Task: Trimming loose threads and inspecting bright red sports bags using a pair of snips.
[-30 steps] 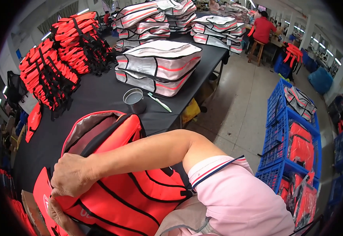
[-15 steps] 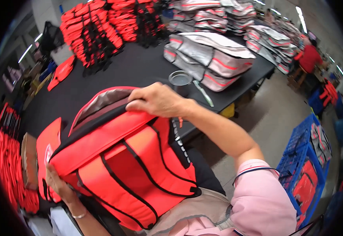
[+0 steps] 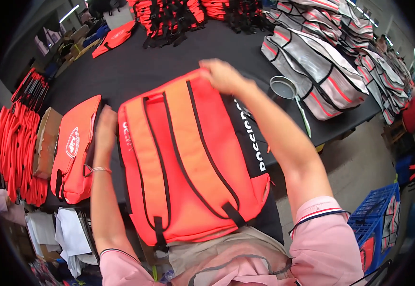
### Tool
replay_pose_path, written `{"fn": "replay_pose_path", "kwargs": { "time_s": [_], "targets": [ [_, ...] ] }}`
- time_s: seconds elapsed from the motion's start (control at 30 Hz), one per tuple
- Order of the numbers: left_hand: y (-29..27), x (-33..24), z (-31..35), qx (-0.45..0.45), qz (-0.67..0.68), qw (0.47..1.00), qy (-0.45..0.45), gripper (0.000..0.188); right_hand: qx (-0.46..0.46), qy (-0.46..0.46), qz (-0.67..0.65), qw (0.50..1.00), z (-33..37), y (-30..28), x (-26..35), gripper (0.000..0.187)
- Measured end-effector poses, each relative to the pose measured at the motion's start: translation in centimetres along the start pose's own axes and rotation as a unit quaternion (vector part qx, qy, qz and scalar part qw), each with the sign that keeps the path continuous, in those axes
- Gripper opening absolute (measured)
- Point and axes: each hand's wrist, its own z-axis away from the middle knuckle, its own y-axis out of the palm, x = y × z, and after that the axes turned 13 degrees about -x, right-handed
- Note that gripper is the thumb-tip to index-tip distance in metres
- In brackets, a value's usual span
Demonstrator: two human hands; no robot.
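Observation:
A bright orange-red backpack (image 3: 174,157) lies with its two black-edged shoulder straps facing up, its bottom end toward my body. Its right side panel is black with white lettering. My right hand (image 3: 224,78) is closed on the top right corner of the backpack, somewhat blurred. Beside the backpack's upper left edge is my left hand (image 3: 106,126), upright and smeared by motion; whether its fingers grip the edge is unclear. Just left of that hand lies a flat orange-red bag (image 3: 76,148) with a white emblem and a black-trimmed edge.
Silver-grey bags with red stripes (image 3: 317,71) are piled at the right of the black table (image 3: 188,55). A round grey cup (image 3: 282,88) and a thin pale green-handled tool (image 3: 304,117) sit before them. Orange-red bundles (image 3: 19,148) and a cardboard box (image 3: 45,143) stand left; a blue crate (image 3: 371,214) stands right.
The backpack has turned more upright in view, and its open top flap no longer shows. My left hand has moved up from the lower left corner; my right hand stays at the top.

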Motion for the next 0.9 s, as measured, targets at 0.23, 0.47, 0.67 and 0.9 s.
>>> {"fn": "replay_pose_path", "kwargs": {
  "time_s": [0.23,0.47,0.67,0.9],
  "targets": [
    [0.0,-1.7,15.6,0.019,-0.282,0.954,0.098,0.058,0.109,-0.012,0.178,0.978,15.5,1.3,5.6,0.066],
    [-0.6,-3.6,16.4,-0.084,-0.217,0.961,0.151,0.073,0.07,-0.05,0.14,0.986,14.1,-1.5,9.5,0.076],
    [-0.9,-6.3,9.6,0.023,-0.161,0.939,0.303,0.055,0.063,-0.145,-0.124,0.98,8.9,0.5,8.6,0.05],
    [3.6,-0.7,-0.9,-0.155,-0.018,0.977,0.144,0.075,0.094,0.198,-0.134,0.966,-1.2,3.8,9.9,0.032]
  ]
}}
